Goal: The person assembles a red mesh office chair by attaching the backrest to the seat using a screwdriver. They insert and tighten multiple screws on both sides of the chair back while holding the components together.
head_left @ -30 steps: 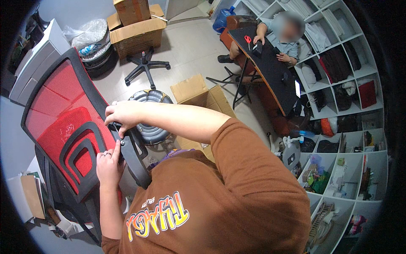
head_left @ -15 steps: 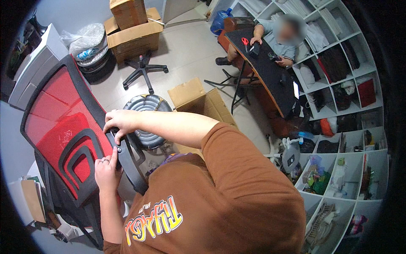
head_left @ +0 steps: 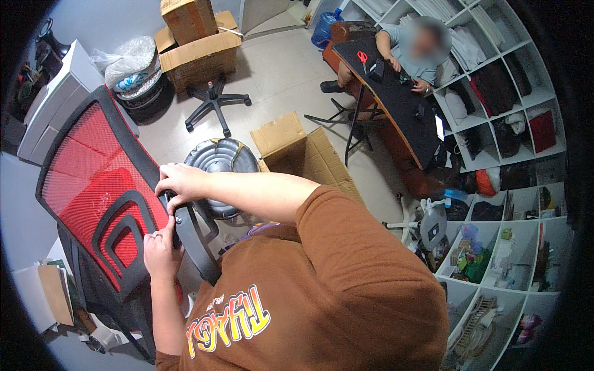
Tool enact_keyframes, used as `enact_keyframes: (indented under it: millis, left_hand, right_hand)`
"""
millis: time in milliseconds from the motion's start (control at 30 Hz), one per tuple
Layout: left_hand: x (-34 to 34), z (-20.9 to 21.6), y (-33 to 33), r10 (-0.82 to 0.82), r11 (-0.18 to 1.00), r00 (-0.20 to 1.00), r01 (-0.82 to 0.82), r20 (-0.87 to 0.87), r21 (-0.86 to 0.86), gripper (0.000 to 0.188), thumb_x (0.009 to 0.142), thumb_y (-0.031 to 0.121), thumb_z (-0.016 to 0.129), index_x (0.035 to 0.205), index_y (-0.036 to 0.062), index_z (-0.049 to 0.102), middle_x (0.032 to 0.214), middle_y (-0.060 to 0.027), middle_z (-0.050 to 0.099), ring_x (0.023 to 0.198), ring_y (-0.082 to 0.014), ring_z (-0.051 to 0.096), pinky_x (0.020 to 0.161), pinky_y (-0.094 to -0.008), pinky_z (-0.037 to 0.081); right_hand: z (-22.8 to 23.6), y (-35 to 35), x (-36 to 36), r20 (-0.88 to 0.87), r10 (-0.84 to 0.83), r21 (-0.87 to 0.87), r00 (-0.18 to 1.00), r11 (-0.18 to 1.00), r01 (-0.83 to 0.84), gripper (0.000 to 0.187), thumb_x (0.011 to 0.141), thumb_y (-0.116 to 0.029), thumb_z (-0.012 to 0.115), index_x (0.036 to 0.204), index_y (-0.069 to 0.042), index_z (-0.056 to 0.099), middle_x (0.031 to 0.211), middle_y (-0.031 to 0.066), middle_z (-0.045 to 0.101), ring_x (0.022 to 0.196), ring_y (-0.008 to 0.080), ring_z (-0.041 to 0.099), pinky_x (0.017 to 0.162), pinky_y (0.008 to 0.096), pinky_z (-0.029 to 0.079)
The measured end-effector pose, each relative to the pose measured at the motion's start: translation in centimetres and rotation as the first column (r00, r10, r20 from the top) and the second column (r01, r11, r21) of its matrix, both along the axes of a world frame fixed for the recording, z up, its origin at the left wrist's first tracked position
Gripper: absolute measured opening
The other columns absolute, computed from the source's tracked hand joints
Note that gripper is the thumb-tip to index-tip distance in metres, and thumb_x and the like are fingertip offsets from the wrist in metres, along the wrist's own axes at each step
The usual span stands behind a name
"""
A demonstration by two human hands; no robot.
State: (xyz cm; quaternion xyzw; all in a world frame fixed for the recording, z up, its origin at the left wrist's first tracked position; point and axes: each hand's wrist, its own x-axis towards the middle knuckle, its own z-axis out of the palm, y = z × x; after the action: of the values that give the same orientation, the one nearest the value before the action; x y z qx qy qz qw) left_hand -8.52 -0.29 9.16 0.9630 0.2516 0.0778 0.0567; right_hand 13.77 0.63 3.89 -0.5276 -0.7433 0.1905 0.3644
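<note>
A chair back of red mesh in a black frame point(head_left: 127, 133) leans at the left, in front of me. Along its right edge runs a curved black bracket point(head_left: 197, 247) with a round bolt head point(head_left: 179, 219) near its upper end. My right hand point(head_left: 180, 183) is closed over that upper end, thumb and fingers around it. Just below, my left hand point(head_left: 163, 252) is closed at the bracket's side, its index finger stretched up beside the bolt and its other fingers curled. What lies under my fingertips is hidden.
Beyond my right arm stand a round grey cushion-like seat point(head_left: 219, 157), an open cardboard box point(head_left: 281, 136) and a five-legged chair base point(head_left: 216, 105). Another person sits at a black-topped table point(head_left: 396, 105) with red scissors point(head_left: 362, 57). White shelves point(head_left: 479, 143) line the right side.
The whole view has shifted slightly right. Both my hands stay on the bracket with almost no change. The other person's hands have moved a little above the table.
</note>
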Motion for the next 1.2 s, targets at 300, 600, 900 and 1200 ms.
enact_keyframes:
  millis: [300,600,900,1200]
  left_hand:
    - [0.3,-0.2,-0.2,0.019,1.0,0.999,-0.018,0.038,-0.023,0.047,0.062,0.01,0.073,0.107,0.009,0.058,0.084,-0.0096,0.065,0.078,-0.0247,0.063,0.074,-0.0361,0.043]
    - [0.2,0.4,-0.4,0.036,0.994,0.999,-0.036,0.001,-0.1,0.063,0.053,0.004,0.079,0.111,0.0114,0.056,0.094,-0.0073,0.065,0.085,-0.0252,0.062,0.078,-0.0375,0.043]
    - [-0.3,1.2,-0.6,0.016,0.995,0.999,-0.012,0.043,-0.101,0.054,0.063,0.023,0.077,0.112,0.013,0.057,0.082,-0.0044,0.065,0.077,-0.0213,0.064,0.072,-0.0362,0.044]
    - [0.3,-0.5,-0.8,0.017,0.995,0.987,-0.034,0.16,0.099,0.03,0.076,0.025,0.062,0.106,0.0179,0.063,0.066,0.0003,0.061,0.064,-0.0174,0.062,0.064,-0.0327,0.042]
  right_hand:
    - [-0.4,0.1,-1.0,0.014,-0.12,0.041,0.993,0.992,0.119,0.049,0.056,-0.054,0.079,0.087,-0.017,0.068,0.094,0.0076,0.054,0.098,0.0293,0.052,0.081,0.0423,0.043]
    - [0.6,0.7,-2.2,0.098,-0.229,0.033,0.968,0.973,0.227,0.045,0.064,-0.056,0.074,0.075,-0.012,0.066,0.087,0.01,0.057,0.089,0.031,0.058,0.075,0.0437,0.047]
    - [3.2,0.9,-4.1,-0.034,-0.338,-0.068,0.941,0.94,0.335,0.027,0.082,-0.031,0.066,0.094,-0.007,0.064,0.094,0.0152,0.066,0.09,0.0336,0.062,0.076,0.0427,0.049]
    - [1.8,1.2,-4.2,-0.133,-0.428,-0.063,0.894,0.904,0.423,0.015,0.089,-0.015,0.057,0.1,-0.009,0.063,0.083,0.0132,0.065,0.075,0.027,0.064,0.065,0.0368,0.05]
